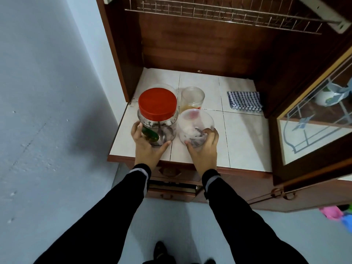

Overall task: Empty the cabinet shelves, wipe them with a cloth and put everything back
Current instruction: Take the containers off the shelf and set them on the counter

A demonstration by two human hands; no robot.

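Red-lidded jar (157, 111) stands upright near the front left corner of the tiled shelf (245, 141). It has clear walls and dark contents that you cannot identify. Your left hand (146, 147) wraps its lower body, thumb on the right side and fingers curled round the left. A green label (150, 135) shows between your fingers, but its writing is too small and blurred to read, so no brand can be told. Just beside it on the right, touching or nearly so, sits a clear tub (196, 122) with a translucent lid and pale and dark contents inside. Your right hand (204, 149) grips it from the front, fingers curled round the right wall. Behind these two stands a smaller clear jar (192, 98) with yellowish contents low down and no legible marking. Well apart to the right, a folded blue-and-white checked cloth (244, 101) lies flat on the tiles against the cabinet's side wall. A wire rack (219, 14) hangs above. A glass-paned door (314, 130) stands open at right. Wooden drawers (171, 189) sit under the shelf edge. Your black sleeves (133, 187) have grey cuffs.
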